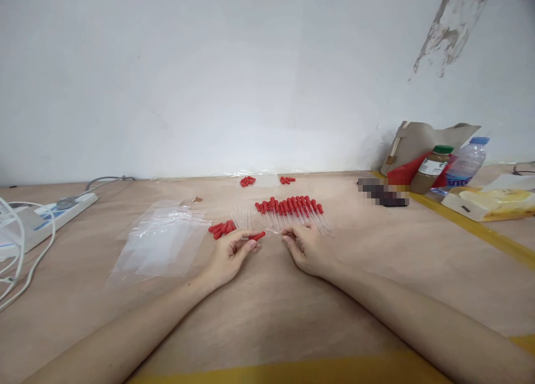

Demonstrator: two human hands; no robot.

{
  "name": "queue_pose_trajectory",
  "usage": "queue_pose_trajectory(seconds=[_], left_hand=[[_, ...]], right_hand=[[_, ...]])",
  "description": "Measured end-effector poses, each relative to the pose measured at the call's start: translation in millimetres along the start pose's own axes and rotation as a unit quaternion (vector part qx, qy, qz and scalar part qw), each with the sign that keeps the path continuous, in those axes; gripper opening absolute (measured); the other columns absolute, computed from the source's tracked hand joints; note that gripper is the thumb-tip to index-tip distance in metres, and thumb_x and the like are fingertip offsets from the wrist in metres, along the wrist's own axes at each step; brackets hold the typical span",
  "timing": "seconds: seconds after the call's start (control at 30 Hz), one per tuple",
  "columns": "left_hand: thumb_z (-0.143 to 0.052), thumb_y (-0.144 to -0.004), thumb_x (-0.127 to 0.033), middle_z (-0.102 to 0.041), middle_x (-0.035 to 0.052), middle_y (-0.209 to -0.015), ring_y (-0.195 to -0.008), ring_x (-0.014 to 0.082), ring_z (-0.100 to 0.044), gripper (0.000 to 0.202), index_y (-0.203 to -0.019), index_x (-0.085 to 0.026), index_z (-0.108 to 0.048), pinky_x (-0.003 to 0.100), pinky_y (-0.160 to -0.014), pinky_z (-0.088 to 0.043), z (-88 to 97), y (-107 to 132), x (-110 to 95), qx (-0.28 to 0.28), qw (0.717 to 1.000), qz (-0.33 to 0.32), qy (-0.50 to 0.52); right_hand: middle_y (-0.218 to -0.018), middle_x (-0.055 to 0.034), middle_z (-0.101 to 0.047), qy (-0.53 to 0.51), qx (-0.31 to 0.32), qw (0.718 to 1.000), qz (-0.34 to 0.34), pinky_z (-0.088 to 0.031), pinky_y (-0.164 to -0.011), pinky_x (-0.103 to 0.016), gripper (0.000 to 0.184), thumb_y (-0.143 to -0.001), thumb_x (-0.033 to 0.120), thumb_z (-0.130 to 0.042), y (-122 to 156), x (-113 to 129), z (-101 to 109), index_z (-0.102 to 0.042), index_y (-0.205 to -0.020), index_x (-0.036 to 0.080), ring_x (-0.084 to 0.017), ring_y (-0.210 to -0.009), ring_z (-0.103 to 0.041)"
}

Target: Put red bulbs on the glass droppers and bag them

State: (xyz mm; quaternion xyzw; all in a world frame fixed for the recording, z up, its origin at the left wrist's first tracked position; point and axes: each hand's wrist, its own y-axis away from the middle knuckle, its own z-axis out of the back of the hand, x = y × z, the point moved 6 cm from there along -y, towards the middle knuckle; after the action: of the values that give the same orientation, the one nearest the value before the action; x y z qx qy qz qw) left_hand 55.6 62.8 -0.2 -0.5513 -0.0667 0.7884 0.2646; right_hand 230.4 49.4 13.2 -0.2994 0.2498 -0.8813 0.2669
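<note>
Pinched in my left hand (232, 254) is a red rubber dropper bulb (258, 236), its end pointing right. My right hand (305, 247) is closed on a thin clear dropper tube (273, 233), whose end lies close to the bulb; whether they touch I cannot tell. Just beyond my hands lies a row of droppers with red bulbs (288, 207), their clear tubes pointing toward me. Left of that row are several bare clear tubes (242, 217). A small pile of loose red bulbs (221, 228) sits beside my left hand.
Clear zip bags (163, 242) lie at left, near a white power strip (62, 217) with cables. Small bags with red bulbs (247, 181) rest by the wall. At right are a dark pixelated object (382, 193), bottles (432, 169), a grey bag (426, 136) and a yellow-white packet (489, 203).
</note>
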Motion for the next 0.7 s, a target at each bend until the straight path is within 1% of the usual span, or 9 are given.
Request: queue_pose_trajectory(seconds=[0.07, 0.2, 0.27, 0.33, 0.43, 0.5, 0.6, 0.7], left_hand=[[-0.053, -0.082, -0.026, -0.068, 0.0072, -0.084, -0.078, 0.0187, -0.065, 0.023, -0.102, -0.015, -0.057, 0.032, -0.072, -0.052, 0.2, -0.2, -1.3, -0.002, 1.000, 0.001, 0.006], [-0.053, -0.081, -0.028, -0.067, 0.0063, -0.084, -0.077, 0.0177, -0.065, 0.024, -0.100, -0.015, -0.058, 0.030, -0.071, -0.052, 1.1, -1.3, -3.3, -0.009, 1.000, 0.008, -0.002], [-0.055, -0.080, -0.028, -0.066, 0.0057, -0.084, -0.074, 0.0163, -0.063, 0.023, -0.098, -0.015, -0.060, 0.027, -0.067, -0.051, 2.1, -2.0, -3.9, -0.018, 1.000, 0.000, -0.025], [-0.056, -0.080, -0.029, -0.065, 0.0040, -0.079, -0.067, 0.0140, -0.061, 0.021, -0.095, -0.016, -0.062, 0.024, -0.061, -0.050, 2.9, -2.5, -3.3, -0.026, 0.998, -0.012, -0.049], [-0.056, -0.080, -0.029, -0.061, 0.0011, -0.070, -0.056, 0.0102, -0.055, 0.019, -0.092, -0.017, -0.063, 0.020, -0.051, -0.045, 2.5, -2.9, -0.3, -0.023, 0.997, -0.023, -0.068], [-0.055, -0.080, -0.029, -0.059, 0.0007, -0.068, -0.052, 0.0088, -0.051, 0.018, -0.090, -0.017, -0.064, 0.020, -0.048, -0.042, 2.3, -3.0, -0.4, -0.020, 0.996, -0.032, -0.080], [-0.053, -0.082, -0.028, -0.058, 0.0020, -0.073, -0.055, 0.0094, -0.052, 0.017, -0.088, -0.016, -0.064, 0.020, -0.049, -0.042, 3.0, -2.9, -4.5, -0.020, 0.994, -0.049, -0.100], [-0.052, -0.083, -0.025, -0.059, 0.0033, -0.077, -0.063, 0.0115, -0.055, 0.016, -0.089, -0.016, -0.064, 0.022, -0.055, -0.044, 3.7, -2.5, -11.2, -0.019, 0.991, -0.070, -0.114]], right_hand=[[-0.074, -0.0023, -0.062, 0.010, 0.011, 1.000, -0.003, -0.029, -0.076, -0.032, 0.016, -0.085, 0.022, -0.039, 0.2, 0.0, -0.4, -0.054, -0.089, 0.018, -0.013, -0.063, -0.052], [-0.073, -0.0012, -0.062, 0.008, 0.012, 1.000, 0.023, -0.029, -0.075, -0.032, 0.014, -0.084, 0.020, -0.041, 0.5, 3.7, -0.1, -0.054, -0.088, 0.018, -0.013, -0.063, -0.052], [-0.073, -0.0004, -0.063, -0.005, 0.021, 0.999, 0.039, -0.029, -0.075, -0.032, 0.013, -0.084, 0.020, -0.042, 1.2, 6.1, -1.6, -0.054, -0.087, 0.019, -0.012, -0.060, -0.050], [-0.074, 0.0002, -0.063, -0.019, 0.034, 0.998, 0.051, -0.029, -0.075, -0.032, 0.012, -0.084, 0.021, -0.042, 2.1, 8.7, -3.2, -0.053, -0.087, 0.019, -0.011, -0.057, -0.049], [-0.074, 0.0005, -0.062, -0.041, 0.042, 0.996, 0.063, -0.030, -0.074, -0.031, 0.010, -0.084, 0.022, -0.042, 3.0, 12.4, -3.5, -0.052, -0.085, 0.019, -0.010, -0.058, -0.049], [-0.073, 0.0008, -0.062, -0.054, 0.047, 0.995, 0.067, -0.030, -0.073, -0.031, 0.010, -0.084, 0.022, -0.043, 3.0, 14.2, -3.2, -0.052, -0.084, 0.019, -0.010, -0.059, -0.049], [-0.072, 0.0012, -0.061, -0.063, 0.059, 0.994, 0.070, -0.030, -0.072, -0.030, 0.010, -0.084, 0.021, -0.043, 2.1, 14.1, -3.8, -0.053, -0.082, 0.018, -0.010, -0.060, -0.049], [-0.073, 0.0018, -0.062, -0.067, 0.070, 0.992, 0.079, -0.029, -0.073, -0.030, 0.011, -0.085, 0.019, -0.043, 1.0, 11.7, -5.5, -0.054, -0.082, 0.019, -0.010, -0.061, -0.050]])
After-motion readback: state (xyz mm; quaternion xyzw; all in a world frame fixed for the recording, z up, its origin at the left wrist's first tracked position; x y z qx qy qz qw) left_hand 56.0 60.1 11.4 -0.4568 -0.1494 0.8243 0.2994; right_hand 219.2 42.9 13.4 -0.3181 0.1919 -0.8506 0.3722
